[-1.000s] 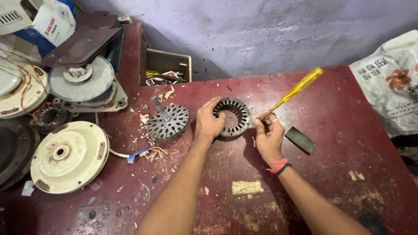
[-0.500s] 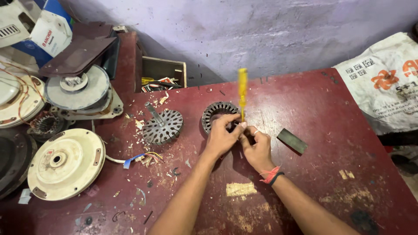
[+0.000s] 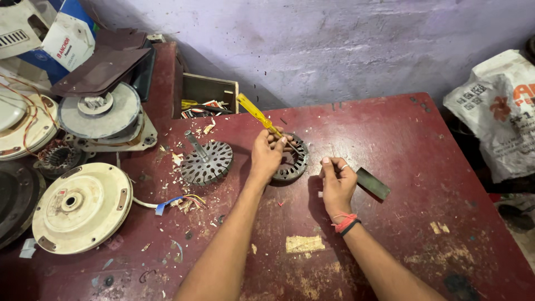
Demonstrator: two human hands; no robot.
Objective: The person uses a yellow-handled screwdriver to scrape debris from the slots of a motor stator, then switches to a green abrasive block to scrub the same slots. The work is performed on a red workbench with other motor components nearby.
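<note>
A dark, ring-shaped laminated steel stator core point(image 3: 291, 160) with empty slots lies flat near the middle of the worn red desk point(image 3: 390, 128), no winding started. The left hand point(image 3: 266, 153) grasps a yellow-handled screwdriver point(image 3: 257, 115) over it. The right hand point(image 3: 336, 181) rests curled beside it. A slotted grey rotor point(image 3: 207, 161) sits among paper scraps to the left.

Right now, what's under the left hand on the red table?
The left hand holds a yellow-handled screwdriver over a slotted metal ring lying on the table. The ring's near-left part and the screwdriver tip are covered.
</note>
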